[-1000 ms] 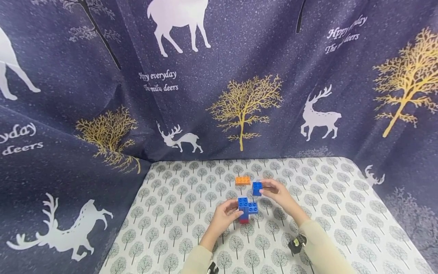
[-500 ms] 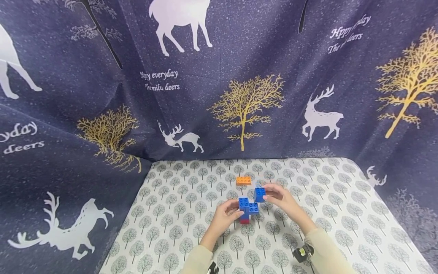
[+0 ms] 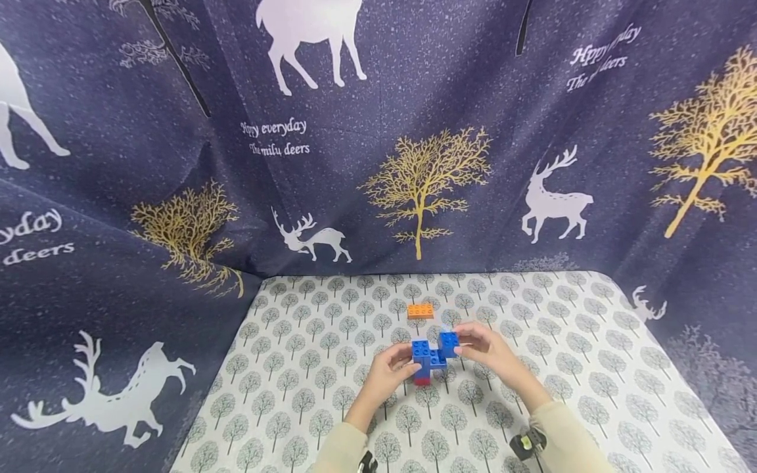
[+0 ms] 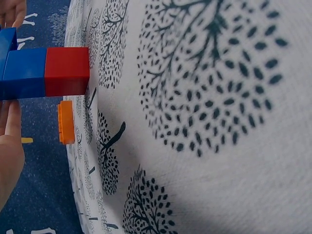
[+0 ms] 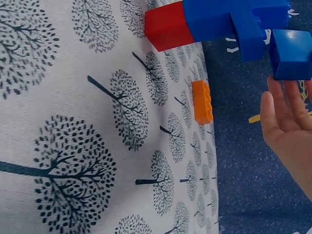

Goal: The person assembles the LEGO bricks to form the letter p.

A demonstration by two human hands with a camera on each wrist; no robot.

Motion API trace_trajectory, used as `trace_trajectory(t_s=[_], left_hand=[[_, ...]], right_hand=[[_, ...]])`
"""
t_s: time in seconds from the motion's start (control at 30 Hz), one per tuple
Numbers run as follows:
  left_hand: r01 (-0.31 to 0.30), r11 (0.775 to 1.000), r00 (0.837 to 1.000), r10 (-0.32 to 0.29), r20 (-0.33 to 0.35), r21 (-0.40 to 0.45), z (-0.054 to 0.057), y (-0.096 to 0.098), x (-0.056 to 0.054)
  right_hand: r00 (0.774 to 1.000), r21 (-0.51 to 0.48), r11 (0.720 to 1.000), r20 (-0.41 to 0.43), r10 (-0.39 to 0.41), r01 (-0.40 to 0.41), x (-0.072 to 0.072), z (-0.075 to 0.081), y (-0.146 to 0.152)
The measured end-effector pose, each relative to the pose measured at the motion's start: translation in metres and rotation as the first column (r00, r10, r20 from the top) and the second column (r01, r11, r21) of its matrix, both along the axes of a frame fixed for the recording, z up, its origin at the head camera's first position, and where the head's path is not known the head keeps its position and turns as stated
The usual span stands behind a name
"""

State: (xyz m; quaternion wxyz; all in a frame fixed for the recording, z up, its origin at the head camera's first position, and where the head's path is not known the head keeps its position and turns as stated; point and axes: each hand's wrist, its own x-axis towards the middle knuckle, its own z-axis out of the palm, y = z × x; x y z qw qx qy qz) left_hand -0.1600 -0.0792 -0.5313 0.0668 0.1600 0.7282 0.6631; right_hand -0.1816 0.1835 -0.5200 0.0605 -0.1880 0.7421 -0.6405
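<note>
My left hand [image 3: 391,374] grips a brick tower from its left side. The tower has blue bricks [image 4: 25,73] stacked on a red brick [image 4: 67,71] at the bottom. From the tower a blue brick [image 3: 437,359] juts out to the right, studs up. My right hand [image 3: 486,349] pinches a separate blue brick [image 3: 448,343] between thumb and fingers, over that jutting brick. In the right wrist view, a narrow gap shows between the pinched brick [image 5: 292,53] and the jutting brick [image 5: 246,30]. Part of the jutting brick is hidden from the head view.
An orange brick [image 3: 420,311] lies studs up on the table behind the tower. The table has a white cloth [image 3: 296,394] printed with trees. Dark blue curtains [image 3: 378,197] with deer and trees hang at the back and sides.
My right hand has brought its blue brick toward me, from beside the orange brick to over the jutting brick. My left hand and the tower have stayed in place.
</note>
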Motion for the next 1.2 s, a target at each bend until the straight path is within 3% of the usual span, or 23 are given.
trace_trajectory(t_s=[0.6,0.83,0.93,1.2], left_hand=[[-0.016,1.0,0.999,0.016,0.036,-0.007,-0.001,0.0,-0.001],[-0.021,1.0,0.999,0.021,0.033,-0.005,-0.03,-0.001,-0.012],[-0.021,1.0,0.999,0.021,0.039,0.002,-0.027,0.0,-0.012],[0.001,1.0,1.0,-0.002,0.029,0.028,-0.002,0.0,-0.003]], right_hand=[[0.999,0.019,0.999,0.035,0.031,-0.032,0.005,-0.004,-0.001],[0.998,0.034,0.998,0.033,0.047,-0.048,0.002,-0.003,-0.002],[0.999,0.048,0.998,0.019,0.051,-0.052,0.001,-0.003,-0.002],[0.998,0.123,0.991,-0.019,0.053,-0.05,0.001,0.002,-0.003]])
